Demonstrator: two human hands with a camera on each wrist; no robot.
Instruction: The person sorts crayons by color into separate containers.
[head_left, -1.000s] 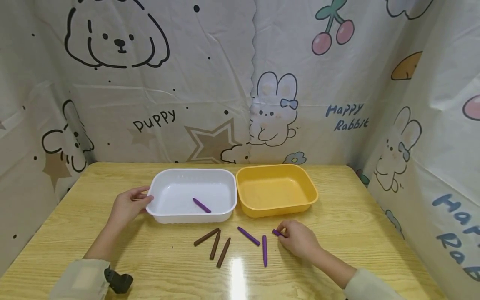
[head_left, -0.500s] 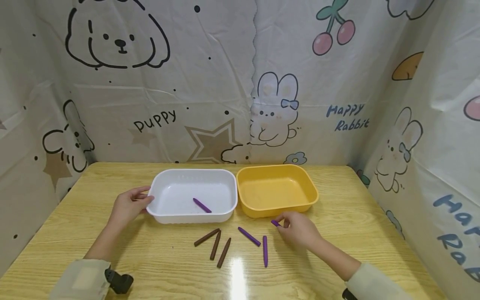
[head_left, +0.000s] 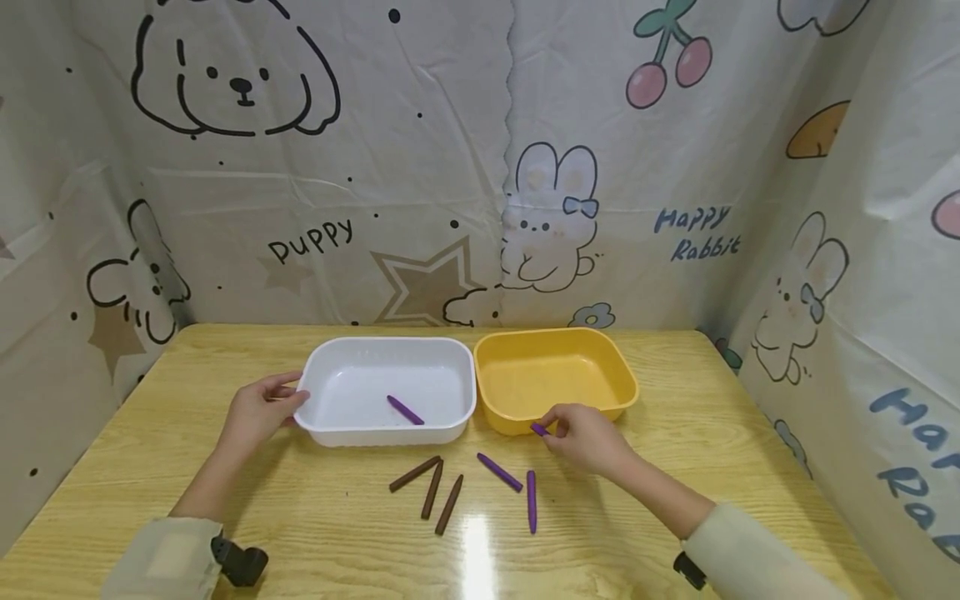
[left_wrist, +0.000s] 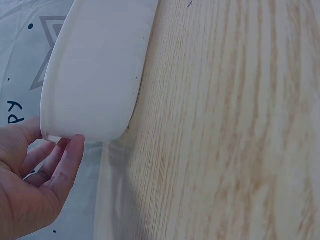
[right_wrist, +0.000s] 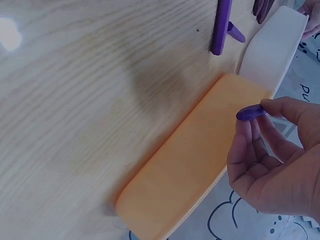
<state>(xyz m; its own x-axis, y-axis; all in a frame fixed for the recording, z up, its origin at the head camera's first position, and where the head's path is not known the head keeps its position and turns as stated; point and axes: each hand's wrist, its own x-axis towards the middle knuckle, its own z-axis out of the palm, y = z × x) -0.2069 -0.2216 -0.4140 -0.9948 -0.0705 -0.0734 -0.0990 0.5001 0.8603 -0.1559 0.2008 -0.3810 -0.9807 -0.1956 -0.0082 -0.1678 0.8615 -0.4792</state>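
Observation:
My left hand (head_left: 258,410) grips the left end of a white plastic basin (head_left: 386,437), thumb and fingers on either side of its rim in the left wrist view. Inside that basin lies one purple crayon (head_left: 405,409). My right hand (head_left: 588,437) pinches another purple crayon (right_wrist: 250,112) between thumb and fingertips, raised at the near wall of a yellow basin (head_left: 555,371). The fingers hide part of this crayon. On the table in front of the basins are two more purple crayons, one slanted (head_left: 499,472) and one pointing towards me (head_left: 532,502).
Three brown crayons lie left of the purple ones: a slanted one (head_left: 414,473), a middle one (head_left: 432,489) and a right one (head_left: 448,505). The basins stand side by side on the wooden table (head_left: 300,525). A printed cloth (head_left: 420,167) hangs behind.
My right hand has lifted the pinched purple crayon off the table and carried it away from me and slightly left, to the yellow basin's near edge. The left hand stays put.

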